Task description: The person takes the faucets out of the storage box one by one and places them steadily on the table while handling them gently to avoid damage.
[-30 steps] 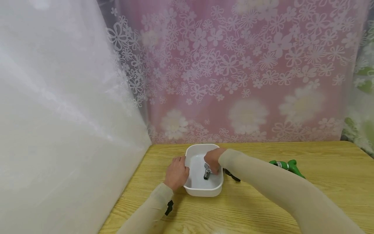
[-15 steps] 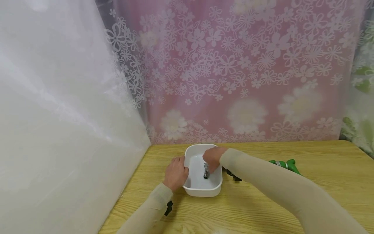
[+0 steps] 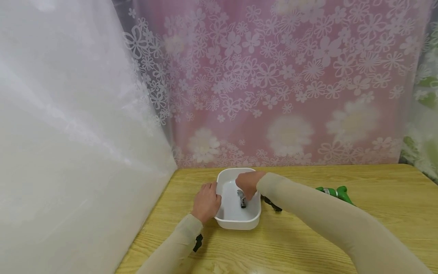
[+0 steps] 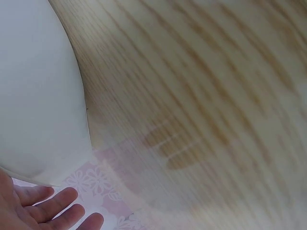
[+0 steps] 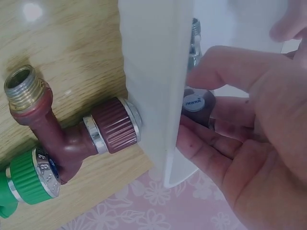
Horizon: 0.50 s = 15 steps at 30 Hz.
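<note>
In the head view a white basin [image 3: 238, 225] stands on the table. My left hand [image 3: 207, 203] rests at its left rim; in the left wrist view the fingers [image 4: 57, 203] are loosely extended beside the white wall. Reaching in over the right side, my right hand [image 3: 249, 183] holds a small chrome valve [image 3: 242, 202] low inside the basin. The right wrist view shows thumb and fingers around its dark knob [image 5: 194, 103], which bears a pale round label. Part of the chrome body is hidden behind the basin's edge and the hand.
Outside the basin's right wall lies a maroon valve [image 5: 57, 139] with a brass threaded end, its ribbed knob against or very near the wall. Beside it is a green valve [image 5: 33, 177], partly behind my right forearm in the head view. A pink flowered curtain [image 3: 287, 76] hangs behind.
My right hand has shifted slightly left, and the chrome valve in it has tilted a little. The left hand and the basin stay nearly where they were.
</note>
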Each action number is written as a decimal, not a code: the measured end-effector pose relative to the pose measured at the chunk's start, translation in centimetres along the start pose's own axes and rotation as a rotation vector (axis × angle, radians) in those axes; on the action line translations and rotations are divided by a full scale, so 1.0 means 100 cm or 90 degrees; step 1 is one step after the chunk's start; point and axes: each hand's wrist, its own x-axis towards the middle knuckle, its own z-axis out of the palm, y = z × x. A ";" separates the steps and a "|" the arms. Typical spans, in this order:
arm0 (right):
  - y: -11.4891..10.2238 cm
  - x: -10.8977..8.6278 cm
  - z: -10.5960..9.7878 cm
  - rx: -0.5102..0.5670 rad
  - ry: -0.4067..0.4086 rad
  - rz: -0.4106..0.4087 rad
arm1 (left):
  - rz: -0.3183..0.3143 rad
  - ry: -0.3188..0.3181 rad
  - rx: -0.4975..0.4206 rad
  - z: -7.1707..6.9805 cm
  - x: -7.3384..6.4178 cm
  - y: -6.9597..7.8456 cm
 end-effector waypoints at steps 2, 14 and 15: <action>-0.001 -0.001 -0.001 0.007 -0.010 0.005 | 0.003 0.003 0.001 0.000 0.000 0.000; -0.004 -0.002 -0.001 0.011 -0.016 0.014 | 0.005 0.008 0.001 0.000 0.000 0.000; -0.004 -0.002 0.000 0.011 -0.016 0.015 | 0.005 0.008 0.000 0.000 0.000 0.000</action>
